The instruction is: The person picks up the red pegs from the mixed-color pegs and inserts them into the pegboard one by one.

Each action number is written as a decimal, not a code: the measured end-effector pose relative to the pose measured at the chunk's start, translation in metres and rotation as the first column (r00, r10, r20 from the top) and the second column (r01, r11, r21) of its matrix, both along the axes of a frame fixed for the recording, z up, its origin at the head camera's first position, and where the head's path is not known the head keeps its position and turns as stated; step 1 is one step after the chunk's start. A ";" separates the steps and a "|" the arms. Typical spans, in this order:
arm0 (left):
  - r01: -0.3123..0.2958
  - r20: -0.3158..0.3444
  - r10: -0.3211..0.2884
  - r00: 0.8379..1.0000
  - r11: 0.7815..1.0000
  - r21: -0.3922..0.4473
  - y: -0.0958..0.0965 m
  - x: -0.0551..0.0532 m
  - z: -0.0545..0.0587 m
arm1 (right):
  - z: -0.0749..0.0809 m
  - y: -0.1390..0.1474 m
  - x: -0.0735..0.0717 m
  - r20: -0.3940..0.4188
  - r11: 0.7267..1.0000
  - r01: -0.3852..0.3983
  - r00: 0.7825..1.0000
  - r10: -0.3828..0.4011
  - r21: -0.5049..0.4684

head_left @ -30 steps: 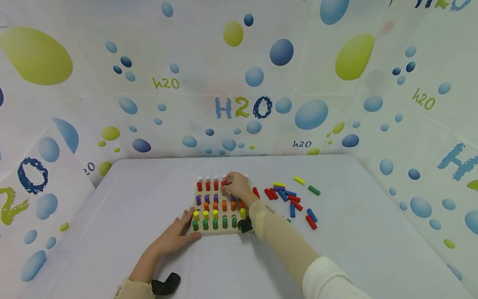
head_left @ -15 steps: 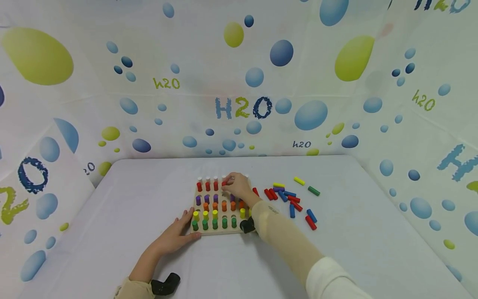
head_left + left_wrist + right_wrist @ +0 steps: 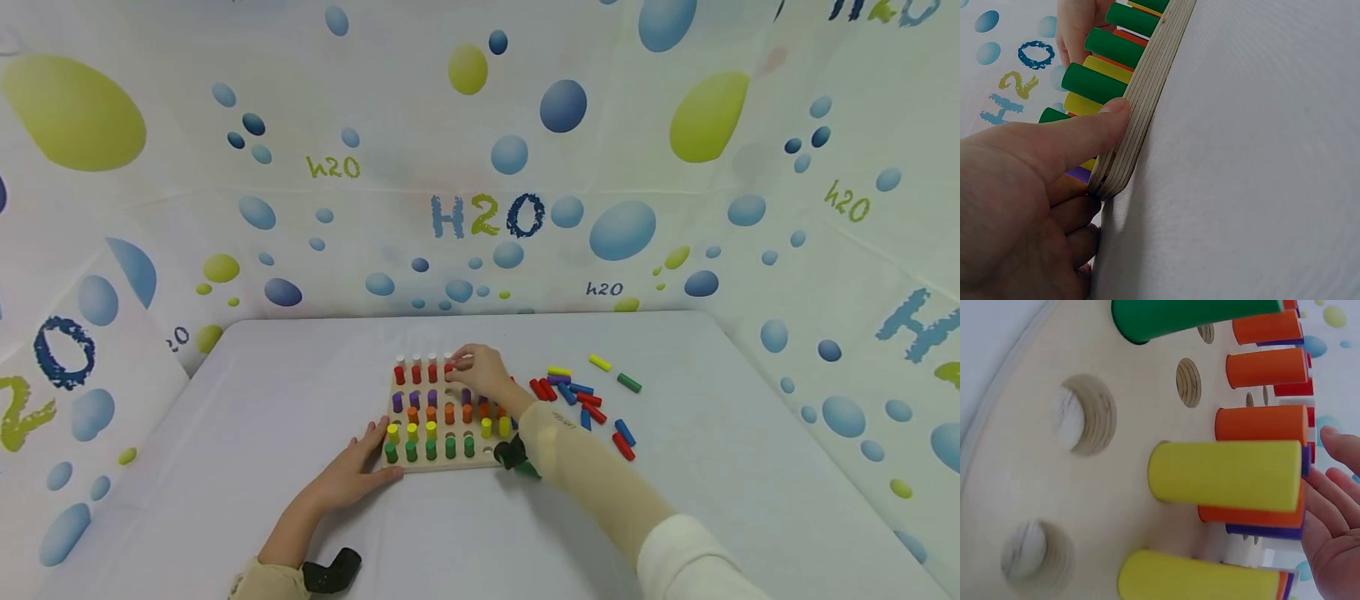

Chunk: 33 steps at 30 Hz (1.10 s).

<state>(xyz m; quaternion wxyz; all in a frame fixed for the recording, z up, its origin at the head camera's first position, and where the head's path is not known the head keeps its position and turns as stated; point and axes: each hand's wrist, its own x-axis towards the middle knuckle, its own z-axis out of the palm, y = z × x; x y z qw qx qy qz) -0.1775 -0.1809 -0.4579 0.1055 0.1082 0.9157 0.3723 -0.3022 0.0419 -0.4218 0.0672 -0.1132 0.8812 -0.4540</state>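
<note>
A wooden pegboard [image 3: 450, 466] with rows of white, red, purple, orange, yellow and green pegs lies on the table. My left hand [image 3: 352, 473] holds its near left corner; in the left wrist view the thumb [image 3: 1094, 128] presses the plywood front edge and the fingers bend by the side. At the back, my right hand [image 3: 483, 372] has its fingertips around a red peg [image 3: 448, 367] standing in line with several others. In the right wrist view that hand's fingers [image 3: 1329, 506] show beyond the orange pegs [image 3: 1260, 423], and the peg's far side is hidden.
Loose red, blue, yellow, purple and green pegs are scattered right of the board, among them a red peg [image 3: 623, 446] and a green peg [image 3: 629, 383]. Another green peg [image 3: 527, 469] lies under the right wrist. Empty holes [image 3: 1088, 415] show at the board's near right.
My right forearm has shifted slightly right, uncovering yellow pegs, an empty hole and a green peg near the wrist. Its fingertips stay at the same red peg. The left hand has not moved.
</note>
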 end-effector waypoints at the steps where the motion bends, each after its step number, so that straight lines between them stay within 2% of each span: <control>1: 0.001 0.000 -0.001 1.000 1.000 0.002 0.000 0.000 0.000 | 0.001 0.002 0.001 -0.005 1.000 -0.011 1.000 0.011 0.003; 9: 0.009 0.002 -0.009 1.000 1.000 0.012 0.000 0.000 -0.002 | 0.004 0.018 0.003 -0.040 0.997 -0.064 0.997 0.066 0.046; 18: 0.002 -0.005 -0.002 1.000 1.000 0.001 0.000 0.000 -0.001 | 0.005 0.036 0.006 -0.037 0.992 -0.113 0.993 0.115 0.047; 23: 0.000 -0.002 0.000 1.000 1.000 -0.001 0.000 0.001 0.000 | 0.004 0.048 0.009 -0.041 0.995 -0.092 0.995 0.093 0.024; 33: 0.006 -0.002 -0.006 1.000 1.000 -0.001 -0.001 0.001 0.000 | -0.002 0.069 0.009 0.018 0.999 -0.009 1.000 0.010 -0.032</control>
